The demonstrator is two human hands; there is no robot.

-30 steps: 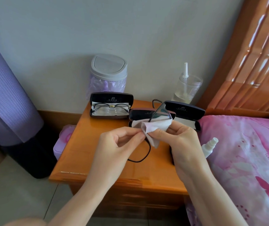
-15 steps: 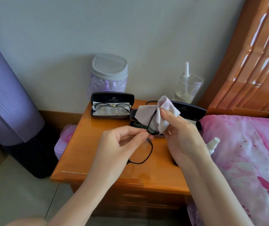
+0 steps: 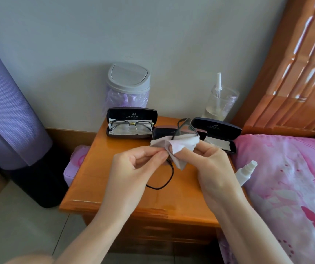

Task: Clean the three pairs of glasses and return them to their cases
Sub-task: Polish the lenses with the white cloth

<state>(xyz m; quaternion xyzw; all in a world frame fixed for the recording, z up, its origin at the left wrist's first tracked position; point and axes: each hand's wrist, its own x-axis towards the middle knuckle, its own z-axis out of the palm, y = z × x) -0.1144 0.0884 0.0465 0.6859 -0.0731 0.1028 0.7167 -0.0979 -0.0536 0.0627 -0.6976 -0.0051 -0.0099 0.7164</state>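
Above the wooden nightstand (image 3: 99, 180) I hold a black-framed pair of glasses (image 3: 186, 128). My left hand (image 3: 131, 168) pinches its frame near the middle, and one lens rim hangs below. My right hand (image 3: 208, 164) pinches a white cleaning cloth (image 3: 179, 147) around the other lens. Three dark cases stand open at the back. The left case (image 3: 131, 121) holds a second pair of glasses (image 3: 131, 125) on a cloth. The middle case (image 3: 162, 132) is mostly hidden behind the cloth. The right case (image 3: 217, 134) shows a white cloth inside.
A small grey-lidded bin (image 3: 128, 86) with a purple bag and a clear spray bottle (image 3: 219, 101) stand at the back by the wall. A white spray bottle (image 3: 245, 173) lies on the pink bedding (image 3: 290, 183) to the right. A purple rolled mat (image 3: 6, 111) stands left.
My right hand, which had lifted the cloth up off the lens half a second ago, has come back down and wraps the cloth around the lens again. The left hand has stayed put.
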